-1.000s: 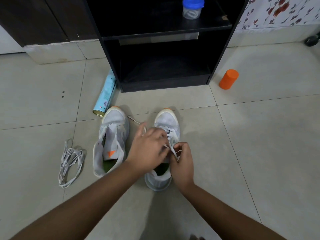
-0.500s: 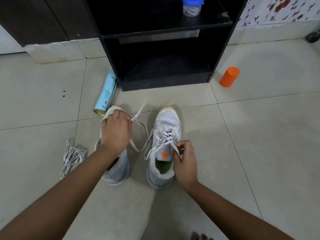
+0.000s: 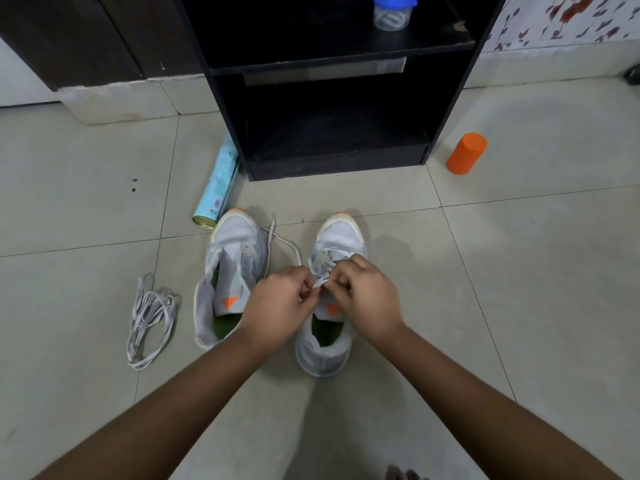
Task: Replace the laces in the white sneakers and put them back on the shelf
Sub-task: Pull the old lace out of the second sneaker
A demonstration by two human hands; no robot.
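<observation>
Both hands are at the laced sneaker (image 3: 341, 237). The left hand (image 3: 280, 303) and the right hand (image 3: 367, 296) each pinch a strand of the white lace (image 3: 320, 282) above the tongue. The shoe stands on the floor in front of the black shelf (image 3: 332, 157), toe toward it. Just beside it is the unlaced sneaker (image 3: 237, 237), tongue up. A bundle of loose laces (image 3: 149, 320) lies further left.
</observation>
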